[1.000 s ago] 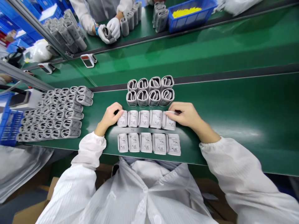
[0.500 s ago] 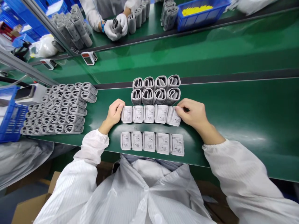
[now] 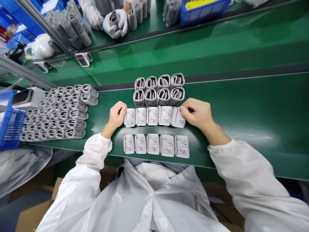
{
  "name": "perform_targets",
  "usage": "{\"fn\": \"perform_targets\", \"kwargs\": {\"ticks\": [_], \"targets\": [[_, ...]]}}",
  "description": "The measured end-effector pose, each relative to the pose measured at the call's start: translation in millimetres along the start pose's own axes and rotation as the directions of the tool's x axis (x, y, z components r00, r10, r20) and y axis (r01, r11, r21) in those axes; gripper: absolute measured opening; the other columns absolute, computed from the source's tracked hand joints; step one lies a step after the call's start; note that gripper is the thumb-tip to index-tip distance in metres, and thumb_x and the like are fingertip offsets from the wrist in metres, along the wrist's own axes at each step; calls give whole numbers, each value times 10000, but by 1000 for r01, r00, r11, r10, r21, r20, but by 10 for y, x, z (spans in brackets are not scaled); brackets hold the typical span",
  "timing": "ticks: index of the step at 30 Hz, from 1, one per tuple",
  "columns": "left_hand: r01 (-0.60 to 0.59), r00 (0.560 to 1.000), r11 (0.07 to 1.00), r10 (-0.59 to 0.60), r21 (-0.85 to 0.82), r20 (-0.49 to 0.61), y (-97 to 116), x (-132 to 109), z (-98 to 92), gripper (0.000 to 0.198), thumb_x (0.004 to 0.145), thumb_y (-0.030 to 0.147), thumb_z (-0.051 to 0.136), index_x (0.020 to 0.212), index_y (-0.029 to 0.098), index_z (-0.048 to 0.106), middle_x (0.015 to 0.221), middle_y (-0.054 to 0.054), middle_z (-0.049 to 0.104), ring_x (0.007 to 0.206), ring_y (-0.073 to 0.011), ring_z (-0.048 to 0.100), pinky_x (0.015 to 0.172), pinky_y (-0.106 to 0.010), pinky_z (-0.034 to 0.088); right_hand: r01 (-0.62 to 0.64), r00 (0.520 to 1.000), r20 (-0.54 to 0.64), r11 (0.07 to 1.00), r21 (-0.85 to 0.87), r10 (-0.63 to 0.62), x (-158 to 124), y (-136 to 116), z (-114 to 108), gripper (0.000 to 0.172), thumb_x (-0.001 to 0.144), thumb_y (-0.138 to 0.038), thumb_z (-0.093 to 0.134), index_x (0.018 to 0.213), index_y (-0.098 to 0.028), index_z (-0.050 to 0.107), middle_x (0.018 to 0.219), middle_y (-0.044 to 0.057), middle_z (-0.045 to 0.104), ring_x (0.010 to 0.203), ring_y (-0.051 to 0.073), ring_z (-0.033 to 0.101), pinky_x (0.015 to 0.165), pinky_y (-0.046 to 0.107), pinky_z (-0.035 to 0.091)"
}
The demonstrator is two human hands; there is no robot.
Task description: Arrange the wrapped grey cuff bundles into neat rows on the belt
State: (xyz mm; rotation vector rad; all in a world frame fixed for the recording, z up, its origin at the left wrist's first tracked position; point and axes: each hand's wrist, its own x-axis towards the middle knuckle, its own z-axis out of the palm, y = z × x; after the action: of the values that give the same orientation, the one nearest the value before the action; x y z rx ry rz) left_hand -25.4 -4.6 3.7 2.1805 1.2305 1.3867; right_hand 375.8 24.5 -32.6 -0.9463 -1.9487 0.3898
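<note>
A row of folded grey blood pressure cuffs (image 3: 152, 116), printed faces up, lies between my two hands. At its left end, my left hand (image 3: 117, 113) is closed, thumb and fingers pinched at the side of the end cuff (image 3: 130, 117). My right hand (image 3: 196, 112) pinches the top right corner of the right end cuff (image 3: 178, 117), which sits slightly tilted. Just behind stand rolled cuffs (image 3: 151, 97) in two rows, their coiled ends up. A second printed row of cuffs (image 3: 153, 144) lies nearer my body, touched by neither hand.
Many rolled cuffs (image 3: 56, 112) are stacked on the left, beside a blue basket (image 3: 14, 129) and a phone (image 3: 23, 96) on a white box. Across the green bench (image 3: 241, 122), a co-worker's gloved hands (image 3: 115, 24) hold a cuff. A blue bin (image 3: 202, 13) contains yellow pieces.
The view has shifted slightly, so the far bench sits a little higher and further left. Both my hands keep their pinch at the row's ends; the cuffs keep their arrangement.
</note>
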Motion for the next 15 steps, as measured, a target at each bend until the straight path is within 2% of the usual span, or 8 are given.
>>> {"fn": "perform_targets", "kwargs": {"ticks": [15], "targets": [[15,999,1000,-15,-11,-39,0,-17,9,503,1223,515,523,826,239,663,805,-47,734,741,-200,671,709,-387,518,-57,998,25,998,1,57,-1,-23,-24,352,1074,-357,665,744,-292,561,729,33,697,653,235,654,621,423,509]]}}
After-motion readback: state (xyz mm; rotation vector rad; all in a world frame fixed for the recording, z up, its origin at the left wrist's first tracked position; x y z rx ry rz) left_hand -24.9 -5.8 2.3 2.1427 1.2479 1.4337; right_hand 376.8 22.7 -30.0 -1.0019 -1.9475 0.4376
